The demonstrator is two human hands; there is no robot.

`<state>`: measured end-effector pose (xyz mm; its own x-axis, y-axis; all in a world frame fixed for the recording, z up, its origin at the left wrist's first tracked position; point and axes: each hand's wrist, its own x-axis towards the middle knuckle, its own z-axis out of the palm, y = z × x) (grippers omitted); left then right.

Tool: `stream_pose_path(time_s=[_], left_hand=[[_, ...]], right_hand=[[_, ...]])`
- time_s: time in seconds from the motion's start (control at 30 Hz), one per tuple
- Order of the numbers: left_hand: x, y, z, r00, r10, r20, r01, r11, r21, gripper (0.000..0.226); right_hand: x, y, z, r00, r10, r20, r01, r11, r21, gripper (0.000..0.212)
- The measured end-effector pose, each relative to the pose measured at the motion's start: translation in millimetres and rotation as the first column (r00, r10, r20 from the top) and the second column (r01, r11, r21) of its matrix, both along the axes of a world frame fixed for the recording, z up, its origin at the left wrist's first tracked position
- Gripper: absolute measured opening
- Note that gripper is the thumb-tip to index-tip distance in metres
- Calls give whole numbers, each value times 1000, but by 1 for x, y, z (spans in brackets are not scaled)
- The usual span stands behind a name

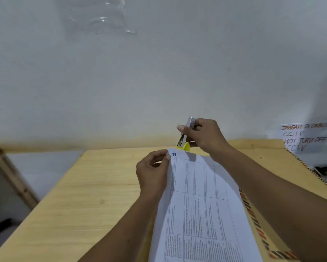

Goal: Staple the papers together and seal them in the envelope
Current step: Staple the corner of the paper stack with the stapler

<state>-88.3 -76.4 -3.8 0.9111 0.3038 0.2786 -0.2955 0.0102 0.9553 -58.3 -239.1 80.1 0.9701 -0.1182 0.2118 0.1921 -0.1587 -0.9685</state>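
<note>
Left hand (152, 173) pinches the top left corner of the papers (200, 205) between thumb and fingers, holding the printed sheets lifted and tilted over the table. A blue handwritten mark sits at that corner; the sheets carry a printed grid of small text, not readable.

Right hand (204, 138) is closed around a stapler (184, 138), silver top and yellow base, held just above the far top edge of the papers. Stapler mouth points down toward the paper edge; cannot tell whether it touches the sheets.

Envelope (261, 229), brown with a red and dark striped border, lies flat on the table under and to the right of the papers. Right forearm crosses over it and hides much of it.

Surface: light wooden table (83, 195), bare on the left side. A wooden frame (13, 178) stands off the left edge.

Room: plain white wall (158, 72) behind. Clear plastic sheet (102, 17) stuck high on it. Handwritten notice (304, 136) at right mentions CCTV.
</note>
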Motion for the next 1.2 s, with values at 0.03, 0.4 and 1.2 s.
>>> stream_pose_path(time_s=[0.03,0.4,1.2], left_hand=[[0,0,0,1000,-5,3,5,1000,1,15],[-2,-3,3,999,-46,-2,45,997,-57,15],[7,11,-1,998,-32,-59,29,999,-45,16]], right_hand=[[2,4,-2,999,-40,19,41,998,-37,46],[9,36,-20,941,-321,104,333,933,-134,57],[17,-3,9,795,448,-409,-213,838,503,11]])
